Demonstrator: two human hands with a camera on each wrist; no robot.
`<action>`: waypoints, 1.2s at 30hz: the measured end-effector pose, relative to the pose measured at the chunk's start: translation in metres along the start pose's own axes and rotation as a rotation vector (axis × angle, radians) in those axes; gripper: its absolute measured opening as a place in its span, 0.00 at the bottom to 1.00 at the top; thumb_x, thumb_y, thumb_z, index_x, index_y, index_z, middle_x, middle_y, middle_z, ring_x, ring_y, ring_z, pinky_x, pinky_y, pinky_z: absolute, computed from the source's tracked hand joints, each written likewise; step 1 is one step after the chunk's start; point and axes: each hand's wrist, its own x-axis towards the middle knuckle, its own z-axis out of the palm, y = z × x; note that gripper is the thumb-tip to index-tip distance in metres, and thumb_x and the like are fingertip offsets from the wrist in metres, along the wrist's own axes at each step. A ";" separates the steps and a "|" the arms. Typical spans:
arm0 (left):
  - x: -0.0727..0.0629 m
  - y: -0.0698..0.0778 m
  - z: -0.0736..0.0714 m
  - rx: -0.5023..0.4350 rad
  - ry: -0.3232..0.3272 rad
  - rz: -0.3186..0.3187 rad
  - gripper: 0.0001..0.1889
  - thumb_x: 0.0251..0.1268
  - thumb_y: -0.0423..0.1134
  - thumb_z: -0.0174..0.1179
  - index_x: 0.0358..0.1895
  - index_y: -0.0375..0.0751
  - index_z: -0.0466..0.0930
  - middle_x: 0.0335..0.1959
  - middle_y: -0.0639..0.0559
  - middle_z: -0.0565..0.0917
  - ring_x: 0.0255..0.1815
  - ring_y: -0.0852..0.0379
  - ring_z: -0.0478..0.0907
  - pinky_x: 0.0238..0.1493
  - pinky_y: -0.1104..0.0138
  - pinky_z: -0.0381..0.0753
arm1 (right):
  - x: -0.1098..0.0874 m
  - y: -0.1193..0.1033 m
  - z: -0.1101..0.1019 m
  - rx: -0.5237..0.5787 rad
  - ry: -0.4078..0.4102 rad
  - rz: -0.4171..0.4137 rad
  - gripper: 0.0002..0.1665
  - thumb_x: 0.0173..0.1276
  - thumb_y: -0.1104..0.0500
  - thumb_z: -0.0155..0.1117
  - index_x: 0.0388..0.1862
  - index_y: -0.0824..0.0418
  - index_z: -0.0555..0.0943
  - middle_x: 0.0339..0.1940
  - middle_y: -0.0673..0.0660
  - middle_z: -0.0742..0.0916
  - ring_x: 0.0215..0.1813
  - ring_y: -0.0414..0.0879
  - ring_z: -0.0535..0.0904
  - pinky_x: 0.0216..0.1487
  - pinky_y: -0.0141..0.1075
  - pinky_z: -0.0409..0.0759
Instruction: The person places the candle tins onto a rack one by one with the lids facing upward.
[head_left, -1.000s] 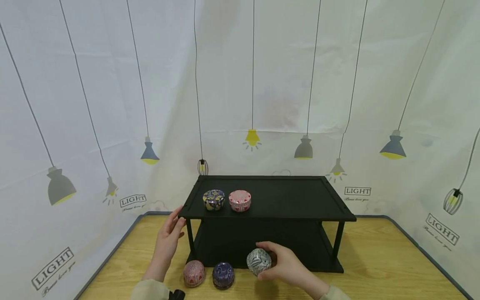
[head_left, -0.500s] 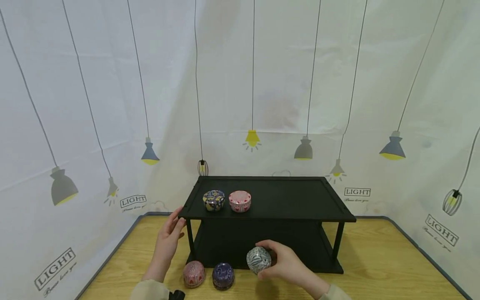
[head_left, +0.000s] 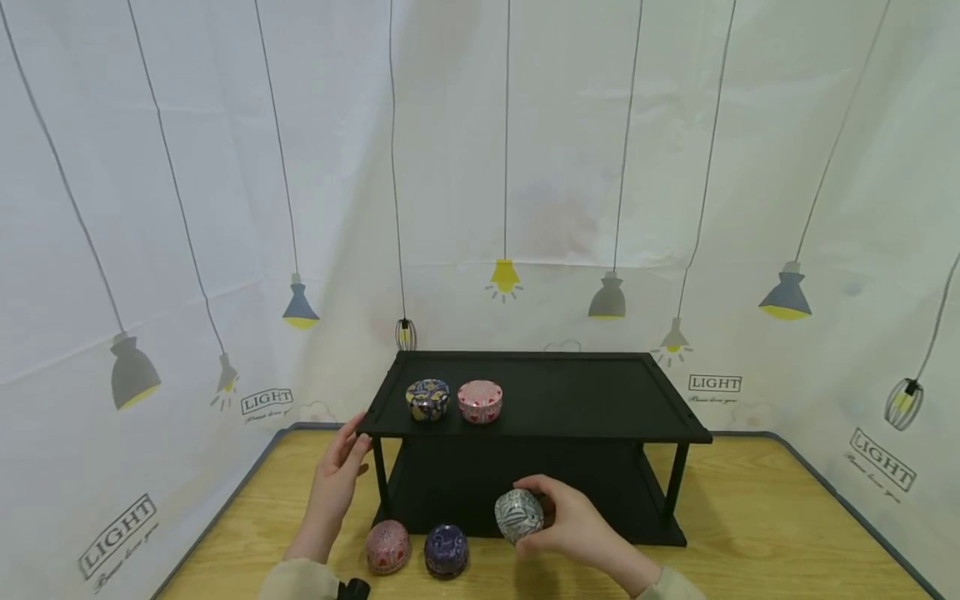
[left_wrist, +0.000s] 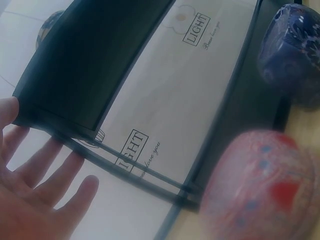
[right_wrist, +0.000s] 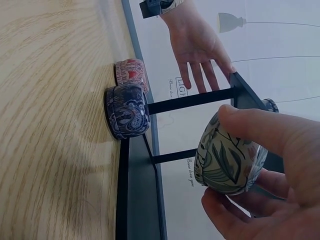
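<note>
My right hand point(head_left: 573, 521) grips a round tin point(head_left: 519, 516) with a grey-green leaf pattern, thumb on one side and fingers on the other. It is held above the table, in front of the black two-tier shelf point(head_left: 577, 392). At the shelf's upper left front corner, my left hand point(left_wrist: 45, 185) rests with spread, fairly straight fingers against the edge. On the table before the shelf sit a pink tin point(head_left: 387, 547) and a purple tin point(head_left: 446, 551), side by side. A blue-and-yellow patterned tin point(head_left: 427, 400) and another pink tin point(head_left: 480, 402) stand on the top tier, towards the left.
Bare wood of the table point(head_left: 750, 517) shows to the right of the shelf. Behind and at both sides hangs a pale cloth point(head_left: 465, 167) printed with lamps. Thin posts point(head_left: 677, 479) carry the upper tier above the lower one.
My right hand has risen very slightly with the leaf-patterned tin and tilted it a little. The left hand and the other tins stay where they were.
</note>
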 end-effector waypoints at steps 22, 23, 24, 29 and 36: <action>0.000 -0.001 -0.001 0.016 0.010 0.003 0.28 0.75 0.52 0.50 0.73 0.51 0.62 0.69 0.37 0.67 0.65 0.42 0.68 0.60 0.45 0.69 | -0.001 -0.006 0.000 0.001 0.030 -0.016 0.39 0.50 0.61 0.79 0.61 0.66 0.73 0.50 0.56 0.81 0.44 0.49 0.79 0.40 0.36 0.80; 0.000 0.000 -0.001 0.016 0.010 0.003 0.28 0.75 0.52 0.50 0.73 0.51 0.63 0.69 0.37 0.67 0.65 0.42 0.68 0.60 0.45 0.69 | -0.001 -0.006 0.000 -0.001 0.031 -0.014 0.39 0.50 0.60 0.79 0.61 0.65 0.74 0.50 0.56 0.81 0.44 0.49 0.79 0.40 0.36 0.80; 0.000 0.000 -0.001 0.015 0.009 0.004 0.27 0.75 0.52 0.50 0.73 0.51 0.63 0.69 0.37 0.67 0.65 0.42 0.68 0.59 0.46 0.69 | -0.001 -0.006 0.000 0.000 0.032 -0.013 0.39 0.51 0.60 0.79 0.61 0.65 0.73 0.50 0.56 0.81 0.44 0.49 0.79 0.40 0.36 0.80; -0.001 0.001 0.000 0.014 0.012 0.005 0.27 0.75 0.51 0.50 0.73 0.49 0.63 0.68 0.37 0.68 0.64 0.41 0.68 0.59 0.45 0.69 | -0.002 -0.006 0.000 0.019 0.032 -0.008 0.38 0.51 0.60 0.79 0.60 0.65 0.73 0.49 0.57 0.80 0.44 0.49 0.80 0.41 0.37 0.81; -0.001 0.001 0.000 0.009 0.010 0.009 0.28 0.75 0.51 0.50 0.73 0.48 0.62 0.68 0.36 0.67 0.65 0.41 0.68 0.59 0.45 0.68 | -0.003 -0.005 -0.001 0.025 0.053 -0.003 0.39 0.51 0.59 0.80 0.60 0.65 0.73 0.50 0.57 0.80 0.45 0.49 0.80 0.40 0.36 0.81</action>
